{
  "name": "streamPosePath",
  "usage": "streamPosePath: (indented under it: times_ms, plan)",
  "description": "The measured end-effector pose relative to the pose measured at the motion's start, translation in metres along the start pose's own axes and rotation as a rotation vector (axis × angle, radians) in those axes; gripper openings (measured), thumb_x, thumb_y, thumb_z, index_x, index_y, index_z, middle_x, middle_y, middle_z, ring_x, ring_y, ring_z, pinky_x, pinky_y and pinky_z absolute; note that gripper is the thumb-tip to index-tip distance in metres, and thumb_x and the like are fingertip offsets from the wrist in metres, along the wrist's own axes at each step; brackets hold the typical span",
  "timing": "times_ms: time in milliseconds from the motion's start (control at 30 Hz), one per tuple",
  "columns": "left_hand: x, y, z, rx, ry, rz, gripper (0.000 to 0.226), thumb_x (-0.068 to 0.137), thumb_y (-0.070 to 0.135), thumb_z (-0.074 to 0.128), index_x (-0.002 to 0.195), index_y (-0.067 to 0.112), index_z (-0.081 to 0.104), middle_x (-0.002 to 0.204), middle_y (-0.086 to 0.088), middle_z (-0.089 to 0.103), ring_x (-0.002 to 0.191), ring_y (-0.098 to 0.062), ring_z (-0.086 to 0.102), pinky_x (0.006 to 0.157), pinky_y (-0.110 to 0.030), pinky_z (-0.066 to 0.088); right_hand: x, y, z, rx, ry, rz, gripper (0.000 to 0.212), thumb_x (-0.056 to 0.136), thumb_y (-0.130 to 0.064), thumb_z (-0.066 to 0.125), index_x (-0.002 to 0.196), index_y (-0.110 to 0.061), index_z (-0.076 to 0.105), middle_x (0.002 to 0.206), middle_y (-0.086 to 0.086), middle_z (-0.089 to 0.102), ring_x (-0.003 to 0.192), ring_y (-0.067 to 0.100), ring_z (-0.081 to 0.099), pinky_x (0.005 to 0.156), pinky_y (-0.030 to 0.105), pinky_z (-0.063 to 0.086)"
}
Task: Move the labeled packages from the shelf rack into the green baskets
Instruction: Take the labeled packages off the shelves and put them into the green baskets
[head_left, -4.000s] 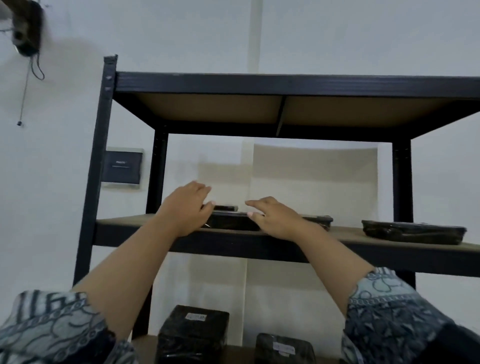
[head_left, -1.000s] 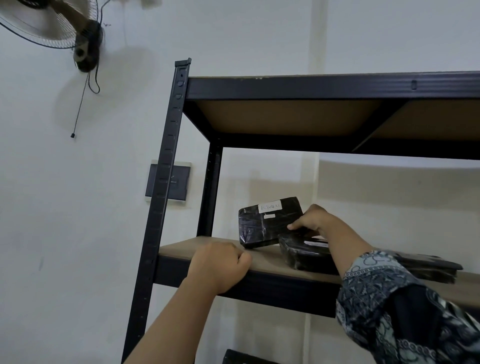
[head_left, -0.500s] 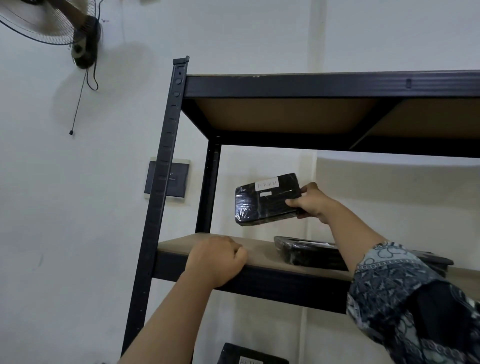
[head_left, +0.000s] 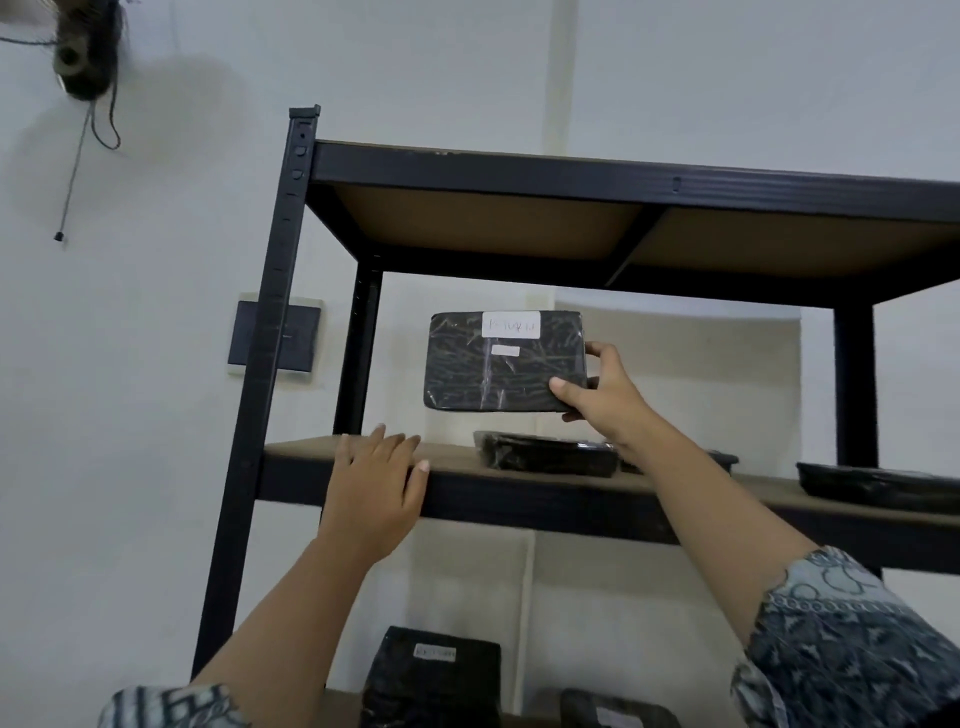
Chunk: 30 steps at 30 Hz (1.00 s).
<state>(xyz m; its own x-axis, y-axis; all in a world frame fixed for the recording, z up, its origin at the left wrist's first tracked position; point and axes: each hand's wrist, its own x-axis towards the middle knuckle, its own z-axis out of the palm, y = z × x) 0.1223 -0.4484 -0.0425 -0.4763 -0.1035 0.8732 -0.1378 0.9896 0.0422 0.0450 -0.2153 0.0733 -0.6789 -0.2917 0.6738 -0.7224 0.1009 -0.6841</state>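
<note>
Package higher, squarer in right hand

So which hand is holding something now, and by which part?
The right hand holds the black labeled package by its lower right corner, above the shelf. The left hand only rests on the shelf edge.

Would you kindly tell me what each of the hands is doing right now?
Left hand: open, resting on the shelf edge.
Right hand: closed on the labeled package.
</note>
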Motion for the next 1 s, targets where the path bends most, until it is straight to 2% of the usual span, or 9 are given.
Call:
streamPosePath:
  times_ms: [100, 233, 300, 400, 500, 667, 767, 867, 1000]
  plan:
    - [-0.03, 0.012, -0.001, -0.028, 0.013, 0.017, 0.059, 0.09, 0.041, 0.024, 0.134, 0.01, 0.046, 0.137, -0.01, 0.049, 0.133, -0.028, 0.036, 0.107, -0.055, 0.026, -0.035, 0.0, -0.015, 0.023, 0.044, 0.008, 0.056, 0.09, -0.014, 0.061, 0.136, -0.021, 0.029, 0.098, 0.005, 0.056, 0.094, 0.021, 0.061, 0.079, 0.034, 0.056]
    - [-0.065, 0.027, -0.008, -0.083, -0.033, 0.027, 0.067, 0.084, 0.042, 0.021, 0.141, 0.009, 0.038, 0.146, -0.012, 0.037, 0.137, -0.028, 0.028, 0.11, -0.05, 0.023, -0.086, 0.008, -0.03, 0.083, 0.109, 0.033, 0.054, 0.091, -0.015, 0.061, 0.134, -0.023, 0.031, 0.108, 0.009, 0.058, 0.092, 0.021, 0.063, 0.078, 0.035, 0.056]
    - [-0.083, 0.034, -0.008, -0.05, -0.07, 0.072, 0.069, 0.084, 0.042, 0.02, 0.141, 0.008, 0.038, 0.146, -0.012, 0.038, 0.137, -0.028, 0.028, 0.109, -0.049, 0.025, -0.108, 0.014, -0.035, 0.102, 0.131, 0.04, 0.053, 0.091, -0.015, 0.061, 0.134, -0.022, 0.031, 0.114, 0.01, 0.057, 0.092, 0.019, 0.063, 0.08, 0.036, 0.057]
    - [-0.116, 0.049, -0.006, -0.052, -0.124, 0.106, 0.065, 0.084, 0.039, 0.025, 0.137, 0.007, 0.042, 0.143, -0.014, 0.042, 0.134, -0.031, 0.035, 0.105, -0.051, 0.031, -0.151, 0.025, -0.042, 0.103, 0.16, 0.06, 0.053, 0.091, -0.012, 0.06, 0.136, -0.018, 0.032, 0.116, 0.003, 0.052, 0.09, 0.011, 0.059, 0.073, 0.029, 0.056]
    - [-0.147, 0.068, -0.001, -0.082, -0.178, 0.111, 0.063, 0.083, 0.038, 0.027, 0.137, 0.008, 0.044, 0.141, -0.014, 0.045, 0.131, -0.032, 0.038, 0.103, -0.051, 0.035, -0.189, 0.042, -0.05, 0.1, 0.167, 0.135, 0.053, 0.091, -0.009, 0.06, 0.136, -0.016, 0.033, 0.119, 0.006, 0.053, 0.091, 0.013, 0.058, 0.074, 0.032, 0.056]
    - [-0.193, 0.103, 0.012, -0.149, -0.238, 0.135, 0.062, 0.083, 0.037, 0.027, 0.134, 0.007, 0.047, 0.138, -0.014, 0.047, 0.13, -0.033, 0.04, 0.101, -0.05, 0.035, -0.253, 0.079, -0.078, 0.081, 0.171, 0.301, 0.052, 0.093, -0.013, 0.057, 0.137, -0.019, 0.03, 0.11, 0.008, 0.058, 0.091, 0.015, 0.062, 0.08, 0.035, 0.056]
    - [-0.216, 0.129, 0.024, -0.163, -0.299, 0.156, 0.062, 0.085, 0.039, 0.027, 0.139, 0.011, 0.041, 0.145, -0.01, 0.04, 0.136, -0.028, 0.031, 0.109, -0.047, 0.027, -0.288, 0.107, -0.101, 0.057, 0.204, 0.397, 0.051, 0.093, -0.014, 0.057, 0.136, -0.021, 0.031, 0.106, 0.005, 0.059, 0.091, 0.016, 0.063, 0.083, 0.038, 0.056]
    - [-0.235, 0.16, 0.038, -0.213, -0.367, 0.153, 0.063, 0.086, 0.039, 0.028, 0.143, 0.012, 0.035, 0.149, -0.008, 0.033, 0.14, -0.025, 0.022, 0.112, -0.045, 0.02, -0.322, 0.132, -0.129, 0.033, 0.237, 0.477, 0.049, 0.093, -0.013, 0.057, 0.134, -0.021, 0.033, 0.106, 0.005, 0.06, 0.089, 0.015, 0.063, 0.078, 0.035, 0.057]
    - [-0.258, 0.214, 0.056, -0.298, -0.421, 0.194, 0.057, 0.093, 0.035, 0.034, 0.145, 0.013, 0.029, 0.151, -0.006, 0.029, 0.141, -0.022, 0.016, 0.113, -0.043, 0.015, -0.364, 0.167, -0.174, 0.012, 0.284, 0.565, 0.043, 0.092, -0.014, 0.058, 0.128, -0.025, 0.036, 0.123, 0.011, 0.057, 0.103, 0.024, 0.061, 0.079, 0.034, 0.057]
